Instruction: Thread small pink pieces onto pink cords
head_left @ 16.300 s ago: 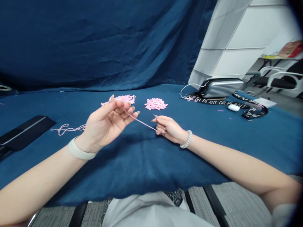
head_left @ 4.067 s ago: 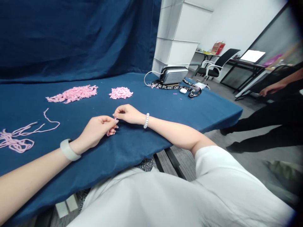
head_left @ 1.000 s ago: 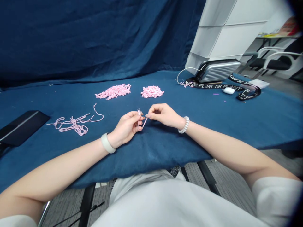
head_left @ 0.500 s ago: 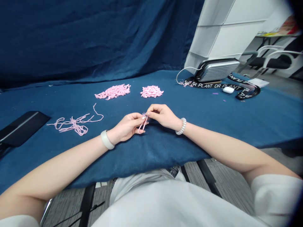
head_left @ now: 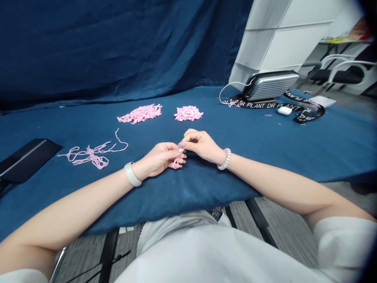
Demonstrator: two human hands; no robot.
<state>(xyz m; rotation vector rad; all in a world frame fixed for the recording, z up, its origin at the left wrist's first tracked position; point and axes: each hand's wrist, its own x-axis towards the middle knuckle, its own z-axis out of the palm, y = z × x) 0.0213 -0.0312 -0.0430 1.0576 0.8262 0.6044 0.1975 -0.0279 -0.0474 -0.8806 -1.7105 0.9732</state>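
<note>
A short piece of pink yarn (head_left: pixel 176 161) hangs in a small loop from the fingers of my left hand (head_left: pixel 161 158), which pinches it between thumb and forefinger. Against those fingertips, my right hand (head_left: pixel 202 145) is closed in a pinch on the upper part of the same yarn; the fingertips hide most of that part. To the left of my hands lies a loose tangle of pink yarn strands (head_left: pixel 93 156). Beyond them sit two heaps of small pink yarn bits, a wide heap (head_left: pixel 143 114) and a rounder heap (head_left: pixel 188 113).
A blue cloth (head_left: pixel 235 137) covers the table. At the left edge rests a dark flat paddle-like object (head_left: pixel 29 159). At the back right stand a ribbed silver case (head_left: pixel 272 87), a lettered black strap (head_left: pixel 262 106) and a small white case (head_left: pixel 284 111).
The yarn loop, stretched open between my hands before, is now smaller and mostly covered by the fingers. My fingertips have come closer together. The heaps and tangle stay in place.
</note>
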